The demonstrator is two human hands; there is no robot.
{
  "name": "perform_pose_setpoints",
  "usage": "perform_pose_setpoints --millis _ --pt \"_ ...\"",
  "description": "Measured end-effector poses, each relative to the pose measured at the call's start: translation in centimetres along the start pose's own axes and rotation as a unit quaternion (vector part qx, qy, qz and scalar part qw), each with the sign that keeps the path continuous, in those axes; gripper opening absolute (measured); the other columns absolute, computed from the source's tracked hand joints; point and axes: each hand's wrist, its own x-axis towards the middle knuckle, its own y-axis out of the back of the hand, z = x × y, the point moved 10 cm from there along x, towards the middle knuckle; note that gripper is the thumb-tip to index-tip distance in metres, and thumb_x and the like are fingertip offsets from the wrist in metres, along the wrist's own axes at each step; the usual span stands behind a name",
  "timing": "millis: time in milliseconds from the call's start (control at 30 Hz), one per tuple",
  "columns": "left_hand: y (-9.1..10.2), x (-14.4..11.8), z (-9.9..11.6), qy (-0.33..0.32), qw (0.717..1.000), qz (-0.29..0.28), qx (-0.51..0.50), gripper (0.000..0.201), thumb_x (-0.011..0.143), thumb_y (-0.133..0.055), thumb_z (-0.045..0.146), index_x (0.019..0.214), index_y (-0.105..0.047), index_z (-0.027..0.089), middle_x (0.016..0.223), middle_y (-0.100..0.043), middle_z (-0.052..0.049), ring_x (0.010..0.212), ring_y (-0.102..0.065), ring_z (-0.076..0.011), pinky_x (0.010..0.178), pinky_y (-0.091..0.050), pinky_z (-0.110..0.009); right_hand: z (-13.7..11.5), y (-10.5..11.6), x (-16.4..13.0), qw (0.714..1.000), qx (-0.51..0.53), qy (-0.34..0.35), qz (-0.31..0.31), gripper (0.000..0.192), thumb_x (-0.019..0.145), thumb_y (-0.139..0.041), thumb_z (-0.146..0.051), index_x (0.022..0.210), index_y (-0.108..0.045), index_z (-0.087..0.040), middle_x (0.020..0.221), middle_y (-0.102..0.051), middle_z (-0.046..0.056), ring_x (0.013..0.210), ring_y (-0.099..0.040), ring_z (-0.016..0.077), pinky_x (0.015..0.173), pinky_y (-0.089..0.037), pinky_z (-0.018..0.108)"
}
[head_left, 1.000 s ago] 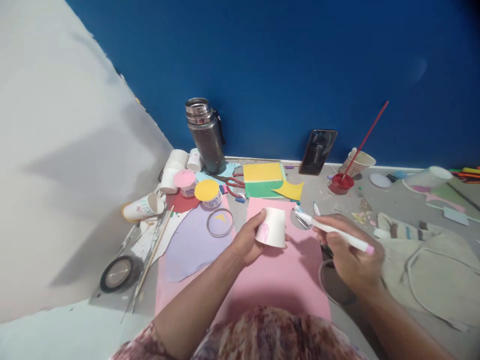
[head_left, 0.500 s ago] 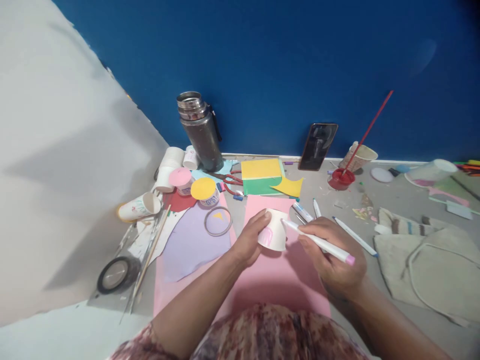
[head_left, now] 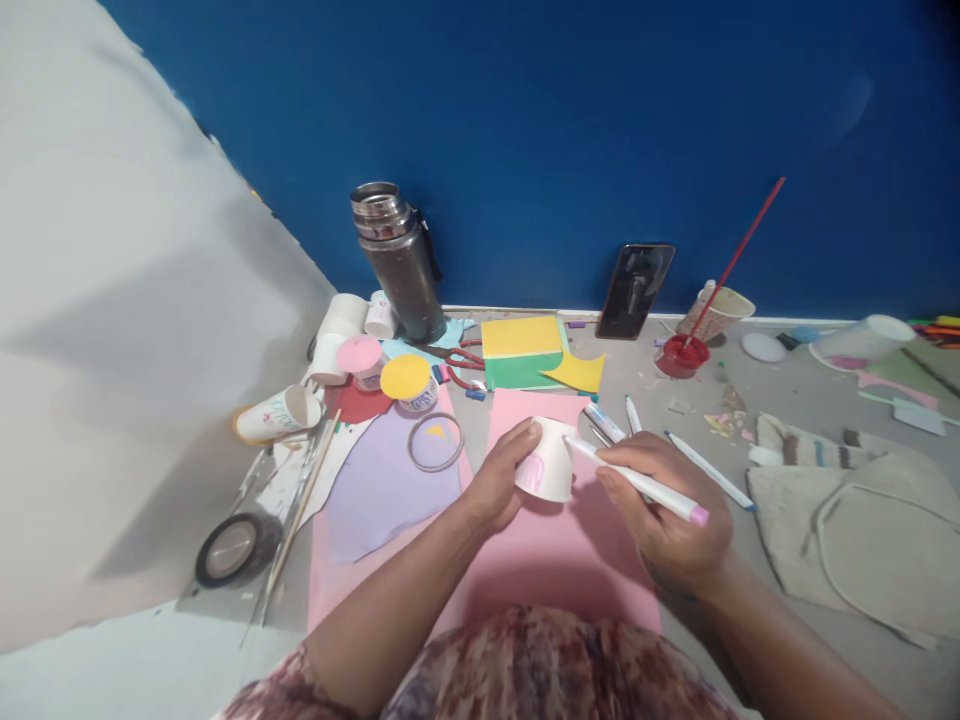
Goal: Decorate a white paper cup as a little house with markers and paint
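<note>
My left hand [head_left: 501, 478] is closed around a white paper cup [head_left: 551, 462], held upside down with its wide rim toward me. A pink curved mark shows on the cup's lower left side. Between the fingers of my right hand [head_left: 675, 500] is a white marker pen [head_left: 651, 485] with a pink end. Its tip is at the cup's upper right side; whether it touches cannot be made out. Under both hands lies a sheet of pink paper [head_left: 525, 575]. Behind the right hand are several other markers, among them a blue-ended marker [head_left: 709, 471].
A metal flask [head_left: 405, 275] and a phone [head_left: 635, 290] stand by the blue wall. Left are decorated cups [head_left: 409, 382], a tape roll [head_left: 229, 550] and a bangle [head_left: 436, 442]. Red-handled scissors [head_left: 461, 357] lie behind. A red paint pot [head_left: 681, 358] and a cloth bag [head_left: 795, 530] are right.
Almost nothing differs. The view has shifted very slightly; both hands keep their hold on the cup and the marker.
</note>
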Motion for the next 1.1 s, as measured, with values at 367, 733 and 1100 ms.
perform_pose_setpoints --millis 367,733,1100 --pt "-0.15 -0.01 -0.15 0.007 1.0 -0.005 0.001 0.053 0.078 -0.087 0.058 0.102 -0.072 0.013 0.084 -0.074 -0.007 0.073 -0.07 -0.0206 0.073 -0.055 -0.031 -0.11 0.03 0.19 1.0 -0.005 0.006 0.0 0.014 0.098 -0.062 -0.014 0.097 -0.071 -0.024 0.074 -0.077 0.003 0.064 -0.072 0.0197 0.061 -0.058 0.032" --pt "-0.17 -0.07 -0.11 0.01 1.0 0.002 -0.001 0.055 0.073 -0.091 0.059 0.1 -0.074 0.014 0.081 -0.071 -0.004 0.072 -0.068 -0.0178 0.072 -0.056 -0.029 -0.25 0.13 0.08 1.0 0.006 0.019 0.007 0.01 0.097 -0.065 -0.012 0.098 -0.07 -0.021 0.075 -0.076 0.002 0.066 -0.071 0.0178 0.065 -0.056 0.029" --pt "-0.21 0.0 -0.15 0.005 1.0 -0.002 0.0 0.053 0.075 -0.089 0.058 0.099 -0.073 0.014 0.082 -0.072 -0.004 0.072 -0.068 -0.0179 0.072 -0.056 -0.03 -0.4 0.33 0.14 1.0 0.004 0.018 0.008 0.01 0.097 -0.065 -0.012 0.098 -0.07 -0.02 0.075 -0.076 0.002 0.066 -0.071 0.0172 0.064 -0.056 0.028"
